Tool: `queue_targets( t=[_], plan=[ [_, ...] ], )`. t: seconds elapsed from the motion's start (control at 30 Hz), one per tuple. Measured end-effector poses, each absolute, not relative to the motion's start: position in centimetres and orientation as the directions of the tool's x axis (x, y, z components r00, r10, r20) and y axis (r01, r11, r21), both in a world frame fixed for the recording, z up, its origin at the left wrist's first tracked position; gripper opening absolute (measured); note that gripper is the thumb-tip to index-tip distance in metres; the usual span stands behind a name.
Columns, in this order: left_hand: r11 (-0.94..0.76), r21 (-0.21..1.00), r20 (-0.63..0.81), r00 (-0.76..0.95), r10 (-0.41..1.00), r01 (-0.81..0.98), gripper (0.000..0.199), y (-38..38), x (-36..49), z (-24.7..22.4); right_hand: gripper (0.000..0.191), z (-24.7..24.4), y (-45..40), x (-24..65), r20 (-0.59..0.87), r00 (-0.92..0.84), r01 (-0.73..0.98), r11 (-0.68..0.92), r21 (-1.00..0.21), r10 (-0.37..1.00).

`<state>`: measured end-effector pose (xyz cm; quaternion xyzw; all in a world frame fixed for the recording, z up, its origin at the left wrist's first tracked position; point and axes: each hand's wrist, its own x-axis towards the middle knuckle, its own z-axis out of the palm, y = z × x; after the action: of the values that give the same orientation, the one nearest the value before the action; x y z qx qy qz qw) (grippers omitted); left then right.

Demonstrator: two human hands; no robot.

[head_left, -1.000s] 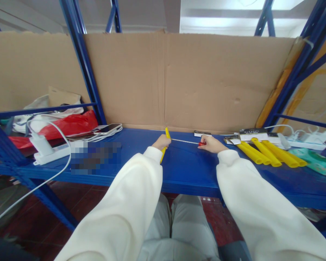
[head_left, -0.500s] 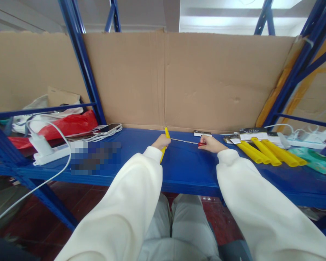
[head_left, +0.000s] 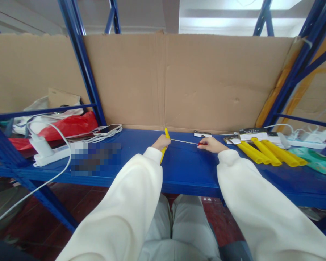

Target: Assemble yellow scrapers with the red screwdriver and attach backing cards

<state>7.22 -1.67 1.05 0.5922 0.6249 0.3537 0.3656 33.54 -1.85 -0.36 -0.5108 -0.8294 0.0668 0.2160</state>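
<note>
My left hand point(head_left: 160, 142) is closed round a long, narrow yellow piece point(head_left: 167, 133), tilted, with its ends showing above and below the fist; its kind I cannot make out. In my right hand point(head_left: 209, 144) is the red handle of a screwdriver point(head_left: 185, 141), pinched by the fingers. Its thin metal shaft runs left to the yellow piece, and the tip is at that piece or hidden there. Both hands are over the blue shelf top point(head_left: 190, 170). Behind my right hand lies a small black-and-white packet point(head_left: 202, 134).
Yellow tubes point(head_left: 270, 152) with dark packaging lie at the right, beside a green packet point(head_left: 315, 159) and a white power strip point(head_left: 306, 141). On the left are another power strip point(head_left: 53, 154), a phone point(head_left: 110, 129) and a red bag point(head_left: 76, 125). Cardboard point(head_left: 206, 83) stands behind.
Both hands keep their places and their holds. The red handle looks slightly turned in my right fingers, and the view has shifted very little.
</note>
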Motion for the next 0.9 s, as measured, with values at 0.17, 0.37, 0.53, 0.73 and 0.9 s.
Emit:
queue_targets(
  t=[0.17,0.37,0.53,0.73,0.9],
  plan=[
    [0.041,0.862,-0.035,-0.023,0.999,0.505,0.016,-1.65,7.19,1.02,0.02,-0.47,-2.01,33.08,0.304,-0.306,0.841,0.405,-0.359,0.902],
    [0.042,0.862,-0.038,-0.019,0.999,0.505,0.017,-1.37,7.13,0.85,0.021,-0.31,-2.5,33.06,0.308,-0.299,0.865,0.393,-0.313,0.903],
    [0.044,0.869,-0.037,-0.025,0.999,0.492,0.014,-1.31,7.08,0.84,0.018,0.0,-2.69,33.04,0.279,-0.323,0.876,0.397,-0.275,0.905],
    [0.041,0.867,-0.034,-0.023,0.999,0.497,0.016,-1.23,7.04,0.8,0.017,-0.38,-2.12,33.03,0.296,-0.313,0.846,0.407,-0.344,0.902],
    [0.043,0.872,-0.036,-0.024,0.999,0.487,0.017,-1.23,7.08,0.83,0.023,-0.64,-1.98,33.11,0.323,-0.311,0.849,0.414,-0.328,0.894]
  ],
)
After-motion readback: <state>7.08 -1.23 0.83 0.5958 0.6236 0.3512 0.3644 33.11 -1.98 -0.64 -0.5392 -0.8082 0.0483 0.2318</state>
